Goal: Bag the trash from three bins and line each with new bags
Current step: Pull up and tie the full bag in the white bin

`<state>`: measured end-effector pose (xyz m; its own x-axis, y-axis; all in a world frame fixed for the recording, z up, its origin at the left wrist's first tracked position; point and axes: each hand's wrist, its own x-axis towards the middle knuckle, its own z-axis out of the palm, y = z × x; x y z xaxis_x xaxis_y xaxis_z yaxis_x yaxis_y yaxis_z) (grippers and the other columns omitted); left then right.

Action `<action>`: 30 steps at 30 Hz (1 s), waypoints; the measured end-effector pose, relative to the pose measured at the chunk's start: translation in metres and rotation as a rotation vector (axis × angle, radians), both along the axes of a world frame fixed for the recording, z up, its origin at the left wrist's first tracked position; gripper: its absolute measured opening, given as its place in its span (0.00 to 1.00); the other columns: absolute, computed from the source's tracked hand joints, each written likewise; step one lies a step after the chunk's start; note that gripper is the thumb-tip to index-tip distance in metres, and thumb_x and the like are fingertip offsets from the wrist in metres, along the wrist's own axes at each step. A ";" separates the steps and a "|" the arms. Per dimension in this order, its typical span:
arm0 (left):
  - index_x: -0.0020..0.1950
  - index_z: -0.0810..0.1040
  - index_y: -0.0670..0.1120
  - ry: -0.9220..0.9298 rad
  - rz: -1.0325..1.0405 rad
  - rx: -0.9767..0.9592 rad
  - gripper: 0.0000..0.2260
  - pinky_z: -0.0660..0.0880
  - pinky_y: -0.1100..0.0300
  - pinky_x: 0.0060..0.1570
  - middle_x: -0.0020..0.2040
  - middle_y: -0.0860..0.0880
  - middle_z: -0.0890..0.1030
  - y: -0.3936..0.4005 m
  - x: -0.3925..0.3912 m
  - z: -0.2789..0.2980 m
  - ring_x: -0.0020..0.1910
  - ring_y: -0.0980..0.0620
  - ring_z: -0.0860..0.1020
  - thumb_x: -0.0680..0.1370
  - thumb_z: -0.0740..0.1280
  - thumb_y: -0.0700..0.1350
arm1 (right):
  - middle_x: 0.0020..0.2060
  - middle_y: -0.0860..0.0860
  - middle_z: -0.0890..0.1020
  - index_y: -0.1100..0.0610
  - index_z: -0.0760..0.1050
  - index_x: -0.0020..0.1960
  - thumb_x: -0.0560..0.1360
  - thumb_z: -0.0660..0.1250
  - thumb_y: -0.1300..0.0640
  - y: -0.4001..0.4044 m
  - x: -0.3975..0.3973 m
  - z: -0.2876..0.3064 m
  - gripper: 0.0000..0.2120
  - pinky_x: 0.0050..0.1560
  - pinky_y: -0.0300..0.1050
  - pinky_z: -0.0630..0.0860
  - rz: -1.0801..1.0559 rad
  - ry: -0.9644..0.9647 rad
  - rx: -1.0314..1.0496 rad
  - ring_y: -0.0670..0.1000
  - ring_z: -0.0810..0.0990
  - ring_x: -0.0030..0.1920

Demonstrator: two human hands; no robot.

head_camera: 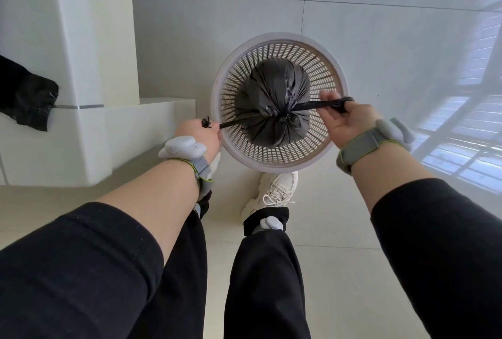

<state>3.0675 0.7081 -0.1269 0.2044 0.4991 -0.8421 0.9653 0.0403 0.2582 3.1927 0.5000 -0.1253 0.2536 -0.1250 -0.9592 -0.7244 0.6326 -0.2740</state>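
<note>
A round white lattice bin stands on the floor just ahead of my feet. Inside it sits a black trash bag, gathered and knotted at its top. Two twisted ends of the bag stretch sideways from the knot. My left hand grips the left end beside the bin's left rim. My right hand grips the right end over the bin's right side. Both ends are pulled taut.
A white stepped wall base stands to the left of the bin. A piece of black plastic lies on its ledge at the far left. My white shoe touches the bin's near rim. Pale tiled floor surrounds the bin.
</note>
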 end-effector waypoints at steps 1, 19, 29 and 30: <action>0.35 0.72 0.48 0.009 0.073 -0.032 0.10 0.81 0.52 0.46 0.41 0.43 0.81 0.000 0.001 0.000 0.39 0.45 0.81 0.76 0.63 0.48 | 0.34 0.55 0.73 0.63 0.67 0.47 0.83 0.45 0.63 0.000 0.001 -0.002 0.13 0.45 0.52 0.78 -0.075 0.007 0.014 0.54 0.76 0.35; 0.49 0.76 0.35 -0.458 0.429 -0.533 0.12 0.78 0.62 0.37 0.35 0.43 0.82 -0.024 0.040 0.072 0.34 0.50 0.83 0.83 0.57 0.41 | 0.54 0.56 0.77 0.58 0.74 0.57 0.79 0.59 0.58 0.053 -0.020 0.040 0.10 0.43 0.44 0.66 1.950 -0.344 -0.873 0.57 0.76 0.54; 0.37 0.75 0.43 -0.393 0.336 -0.264 0.14 0.76 0.61 0.32 0.25 0.51 0.79 -0.035 0.054 0.126 0.28 0.52 0.79 0.82 0.60 0.42 | 0.37 0.55 0.74 0.61 0.68 0.40 0.78 0.61 0.55 0.022 -0.032 0.148 0.12 0.39 0.48 0.64 1.452 -0.283 -0.771 0.60 0.71 0.42; 0.37 0.76 0.44 -0.369 0.298 -0.241 0.14 0.75 0.62 0.31 0.25 0.52 0.79 -0.039 0.055 0.134 0.28 0.53 0.79 0.81 0.60 0.42 | 0.38 0.57 0.75 0.64 0.70 0.43 0.78 0.61 0.55 0.017 -0.034 0.161 0.12 0.41 0.50 0.66 1.395 -0.299 -0.768 0.60 0.72 0.42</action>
<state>3.1221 0.6695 0.0068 0.3874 0.3815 -0.8393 0.7499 0.3992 0.5275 3.1585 0.5166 0.0361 0.7308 -0.0516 -0.6806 -0.4534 -0.7820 -0.4277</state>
